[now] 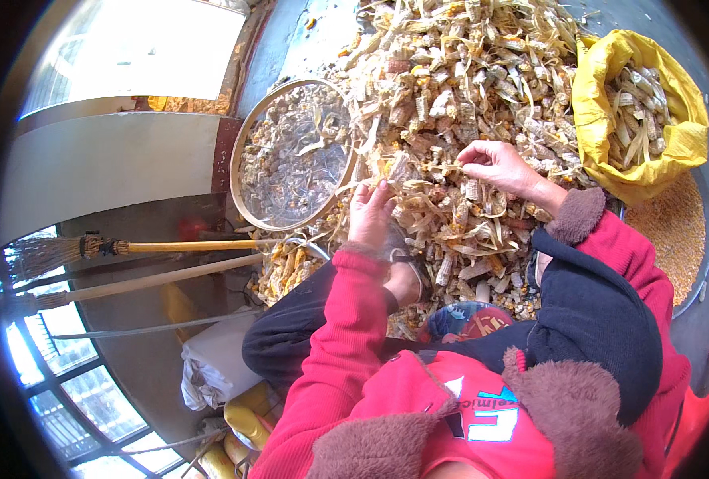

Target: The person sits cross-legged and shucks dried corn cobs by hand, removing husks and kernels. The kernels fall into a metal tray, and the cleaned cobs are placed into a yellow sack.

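A large heap of shelled corn cobs and dry husks (450, 90) lies before me. My left hand (370, 212) is over the heap's near left part, thumb and fingers raised and close together by a small yellowish piece of corn or husk; whether it grips the piece is unclear. My right hand (493, 164) is over the middle of the heap, with a thin strip of dry husk (447, 168) pinched between thumb and fingers. To the left of the heap lies a round sieve with a wooden rim (238, 173), holding bits of cob and husk.
At the right, a yellow woven sack (588, 114) full of cobs stands by a wide basin of loose corn kernels (669, 233). Corn ears (285, 269) lie in a container near my left knee. A twig broom (61, 254) and poles extend at the left, beside a white sack (219, 359).
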`<move>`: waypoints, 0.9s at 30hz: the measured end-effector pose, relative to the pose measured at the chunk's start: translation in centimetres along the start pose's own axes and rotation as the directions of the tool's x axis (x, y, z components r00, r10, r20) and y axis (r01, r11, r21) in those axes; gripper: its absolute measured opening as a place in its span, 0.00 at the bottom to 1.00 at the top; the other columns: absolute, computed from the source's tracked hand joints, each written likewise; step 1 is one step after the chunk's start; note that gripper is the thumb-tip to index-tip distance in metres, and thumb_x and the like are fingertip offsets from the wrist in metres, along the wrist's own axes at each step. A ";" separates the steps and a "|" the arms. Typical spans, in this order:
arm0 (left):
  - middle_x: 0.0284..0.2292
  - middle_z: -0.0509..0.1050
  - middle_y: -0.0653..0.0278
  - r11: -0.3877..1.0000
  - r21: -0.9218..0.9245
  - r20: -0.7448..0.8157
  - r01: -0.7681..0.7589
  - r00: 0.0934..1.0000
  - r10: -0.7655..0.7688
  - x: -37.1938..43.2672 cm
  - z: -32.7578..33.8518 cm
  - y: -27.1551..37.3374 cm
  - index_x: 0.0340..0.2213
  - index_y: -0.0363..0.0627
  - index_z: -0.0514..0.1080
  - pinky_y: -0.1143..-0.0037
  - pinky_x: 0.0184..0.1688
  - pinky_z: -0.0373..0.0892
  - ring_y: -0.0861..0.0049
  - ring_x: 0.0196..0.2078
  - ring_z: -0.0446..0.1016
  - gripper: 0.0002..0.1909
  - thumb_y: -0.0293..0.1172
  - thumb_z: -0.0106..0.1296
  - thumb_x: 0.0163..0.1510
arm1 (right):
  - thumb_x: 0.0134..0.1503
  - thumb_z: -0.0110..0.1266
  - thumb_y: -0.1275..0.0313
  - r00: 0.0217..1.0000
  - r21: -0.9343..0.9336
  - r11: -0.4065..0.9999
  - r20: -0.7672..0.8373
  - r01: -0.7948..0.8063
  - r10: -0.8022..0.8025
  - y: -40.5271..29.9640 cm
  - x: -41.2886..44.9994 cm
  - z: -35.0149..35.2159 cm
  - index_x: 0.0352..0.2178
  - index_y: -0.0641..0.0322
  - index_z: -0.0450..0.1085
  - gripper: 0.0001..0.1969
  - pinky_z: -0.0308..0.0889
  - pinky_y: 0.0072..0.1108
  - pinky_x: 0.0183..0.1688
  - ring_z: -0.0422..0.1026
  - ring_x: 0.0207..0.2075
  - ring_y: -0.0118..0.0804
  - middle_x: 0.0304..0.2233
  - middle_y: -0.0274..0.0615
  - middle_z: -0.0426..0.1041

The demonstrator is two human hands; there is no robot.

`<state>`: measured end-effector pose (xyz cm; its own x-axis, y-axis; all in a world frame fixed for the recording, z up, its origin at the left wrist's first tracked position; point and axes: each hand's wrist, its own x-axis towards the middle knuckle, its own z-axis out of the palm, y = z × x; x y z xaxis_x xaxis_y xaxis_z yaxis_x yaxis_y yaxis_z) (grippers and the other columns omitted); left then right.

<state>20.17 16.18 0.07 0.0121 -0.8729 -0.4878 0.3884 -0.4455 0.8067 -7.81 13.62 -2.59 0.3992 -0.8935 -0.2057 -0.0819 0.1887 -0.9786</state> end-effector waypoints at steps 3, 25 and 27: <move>0.32 0.74 0.69 0.997 0.006 0.090 -0.075 0.993 0.074 -0.4 1.7 -0.4 0.36 0.48 0.68 0.80 0.36 0.70 0.83 0.34 0.72 0.08 0.24 0.53 0.53 | 0.53 0.57 0.69 0.977 0.054 0.991 0.182 -0.123 0.112 0.7 -0.1 1.4 0.46 0.61 0.67 0.19 0.65 0.21 0.47 0.69 0.43 0.28 0.39 0.39 0.72; 0.44 0.71 0.58 0.505 0.602 0.468 -0.618 0.786 0.404 -4.1 8.3 -5.3 0.29 0.42 0.73 0.71 0.49 0.66 0.68 0.49 0.69 0.13 0.11 0.47 0.42 | 0.57 0.51 0.66 0.982 0.903 0.396 0.115 -0.166 0.149 1.5 -2.8 0.9 0.45 0.62 0.64 0.16 0.69 0.24 0.41 0.72 0.39 0.31 0.38 0.40 0.73; 0.40 0.74 0.60 0.466 0.625 0.361 -0.626 0.761 0.539 -2.4 5.1 -6.1 0.31 0.40 0.73 0.77 0.47 0.68 0.75 0.43 0.72 0.12 0.11 0.44 0.48 | 0.53 0.50 0.72 0.980 0.899 0.420 0.046 -0.126 0.195 1.8 -2.8 0.2 0.47 0.65 0.63 0.19 0.68 0.27 0.43 0.72 0.37 0.33 0.35 0.42 0.72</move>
<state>13.05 19.96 -1.91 -0.1143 -0.9763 0.1837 -0.4020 0.2146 0.8901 -8.87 16.57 -3.77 0.4172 -0.8196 -0.3927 0.7361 0.5582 -0.3829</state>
